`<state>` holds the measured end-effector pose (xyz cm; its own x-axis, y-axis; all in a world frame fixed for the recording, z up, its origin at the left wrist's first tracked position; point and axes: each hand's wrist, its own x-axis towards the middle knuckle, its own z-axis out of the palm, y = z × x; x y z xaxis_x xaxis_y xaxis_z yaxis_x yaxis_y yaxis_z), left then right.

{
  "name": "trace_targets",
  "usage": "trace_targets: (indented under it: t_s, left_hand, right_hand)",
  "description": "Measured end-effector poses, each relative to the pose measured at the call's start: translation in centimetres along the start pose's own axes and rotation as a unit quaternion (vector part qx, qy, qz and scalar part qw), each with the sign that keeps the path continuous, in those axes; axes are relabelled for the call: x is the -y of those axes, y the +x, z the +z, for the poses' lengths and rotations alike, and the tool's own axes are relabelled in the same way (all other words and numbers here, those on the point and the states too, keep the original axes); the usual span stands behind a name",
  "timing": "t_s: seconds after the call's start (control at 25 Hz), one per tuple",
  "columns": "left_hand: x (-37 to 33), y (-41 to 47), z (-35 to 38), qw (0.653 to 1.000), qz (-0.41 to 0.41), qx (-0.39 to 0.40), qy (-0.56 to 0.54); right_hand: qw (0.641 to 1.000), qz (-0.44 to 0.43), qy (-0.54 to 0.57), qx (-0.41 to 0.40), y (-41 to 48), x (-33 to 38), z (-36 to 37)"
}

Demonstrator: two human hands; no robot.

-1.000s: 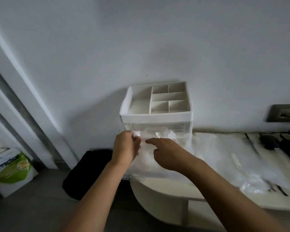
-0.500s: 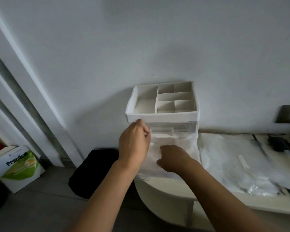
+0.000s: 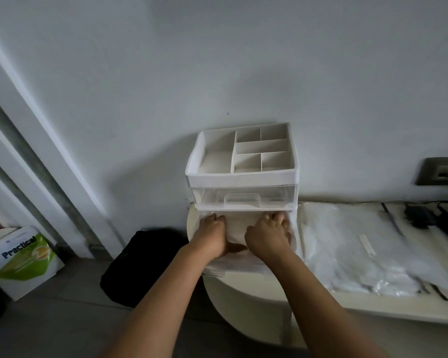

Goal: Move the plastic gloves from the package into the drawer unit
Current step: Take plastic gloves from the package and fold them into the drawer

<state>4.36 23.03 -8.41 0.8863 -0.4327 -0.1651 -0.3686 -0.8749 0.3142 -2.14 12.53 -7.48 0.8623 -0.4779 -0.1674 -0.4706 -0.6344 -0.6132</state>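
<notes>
left hand [image 3: 212, 236], right hand [image 3: 268, 236] pressed plastic gloves [image 3: 239, 227] down | in open lower drawer [image 3: 233, 267] of drawer unit [image 3: 243, 178], counter [image 3: 256, 293] left end | probably so it shuts | right splayed, left's curl unclear

The package [image 3: 360, 244] lies right of the drawer unit [image 3: 243, 177].

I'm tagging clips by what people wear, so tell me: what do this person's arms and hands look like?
The left forearm and right forearm are bare, with no sleeve showing up to the frame's bottom edge. The left hand and right hand wear no gloves; no watch, bracelet or ring is visible. The dim light hides finer marks.
</notes>
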Motion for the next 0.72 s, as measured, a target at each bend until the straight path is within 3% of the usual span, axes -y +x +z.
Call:
trace_targets:
  t_s: [0.16,0.28,0.36,0.6,0.72]
  left_hand:
    - [-0.1,-0.4,-0.1,0.999,0.005,0.036,0.017]
    - [0.1,0.1,0.0,0.997,0.014,0.055,-0.044]
    - [0.2,0.5,0.2,0.997,0.019,0.065,-0.023]
    - [0.2,0.3,0.2,0.998,0.009,0.061,-0.007]
    - [0.2,-0.5,-0.4,0.998,0.008,0.041,-0.048]
  right_hand:
    - [0.998,-0.002,0.000,0.061,0.2,-0.5,-0.4]
    - [0.997,-0.004,-0.012,0.070,0.3,-0.3,-0.7]
    - [0.997,-0.007,-0.023,0.078,0.5,-0.3,-0.9]
    - [0.977,-0.138,-0.061,0.150,-0.8,-0.5,-6.4]
    - [0.971,-0.177,-0.087,0.135,-1.8,-1.7,-10.7]
